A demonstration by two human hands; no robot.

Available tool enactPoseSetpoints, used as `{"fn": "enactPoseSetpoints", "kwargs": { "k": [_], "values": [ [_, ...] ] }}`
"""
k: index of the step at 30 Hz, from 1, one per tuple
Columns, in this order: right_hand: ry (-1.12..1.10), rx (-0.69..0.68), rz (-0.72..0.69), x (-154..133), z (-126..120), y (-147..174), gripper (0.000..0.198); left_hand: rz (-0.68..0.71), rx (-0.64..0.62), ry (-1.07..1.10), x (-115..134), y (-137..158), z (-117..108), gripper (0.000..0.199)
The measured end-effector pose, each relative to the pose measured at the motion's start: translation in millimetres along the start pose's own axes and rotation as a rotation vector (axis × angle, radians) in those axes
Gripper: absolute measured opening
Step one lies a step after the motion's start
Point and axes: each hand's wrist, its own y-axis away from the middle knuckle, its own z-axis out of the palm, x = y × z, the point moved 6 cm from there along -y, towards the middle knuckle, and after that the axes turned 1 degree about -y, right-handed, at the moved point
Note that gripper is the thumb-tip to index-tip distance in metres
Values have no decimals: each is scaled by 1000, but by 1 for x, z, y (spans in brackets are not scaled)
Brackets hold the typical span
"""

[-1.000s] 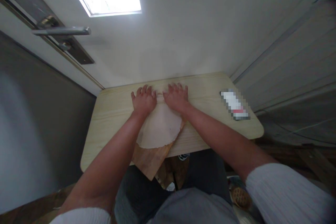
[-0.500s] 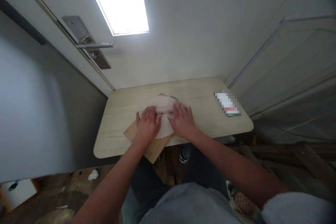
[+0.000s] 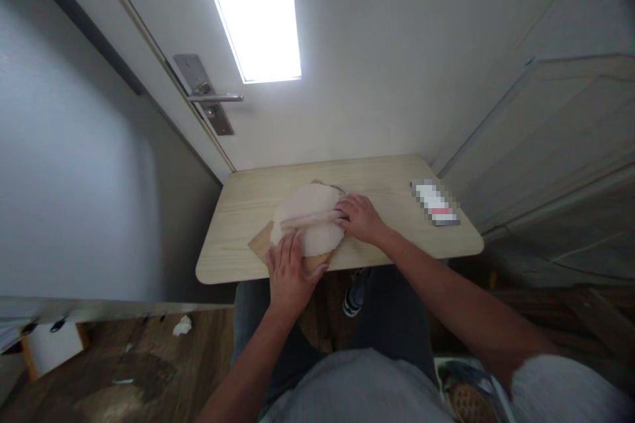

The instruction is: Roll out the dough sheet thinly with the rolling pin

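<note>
A thin round sheet of pale dough [image 3: 310, 197] lies over a wooden cutting board [image 3: 261, 242], whose corners stick out from under it. Across the dough lies a slim, light-coloured rolling pin [image 3: 313, 219]. My right hand [image 3: 361, 217] has its fingers curled over the pin's right end. At the near left edge of the dough rests my left hand [image 3: 292, 274], fingers stretched out and thumb apart, below the pin and not gripping it. Part of the board and the pin's right tip are hidden.
A phone [image 3: 435, 203], blurred out, lies on the right of the light wooden table [image 3: 223, 218]. Behind the table stands a white door with a metal handle [image 3: 218, 98]. My legs are under the near edge. A crumpled white scrap [image 3: 182, 326] lies on the floor.
My left hand has left the rolling pin and moved toward me, onto the near edge of the dough. My right hand stays at the pin's right end. The whole view has shifted slightly.
</note>
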Motion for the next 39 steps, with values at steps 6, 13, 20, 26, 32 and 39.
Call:
{"fn": "enactPoseSetpoints", "kwargs": {
  "k": [6, 13, 20, 26, 32, 39],
  "values": [
    [-25, 72, 291, 24, 3, -8, 35, -31, -82, -36, -43, 1, -10, 68],
    [-214, -10, 694, 64, 12, -19, 40, 0, -129, 31, -74, -3, -7, 61],
    [-229, -83, 713, 75, 11, -25, 44, -10, -95, 7, -71, 2, 1, 65],
    [-231, -122, 721, 76, 12, -18, 47, 29, -39, 55, -70, 1, 4, 68],
    [-298, -155, 669, 71, 14, -14, 34, 1, 12, 48, -64, 5, 4, 69],
    [-344, -109, 660, 64, 6, -10, 29, 70, 59, 81, -49, 4, -3, 47]
  ]
}}
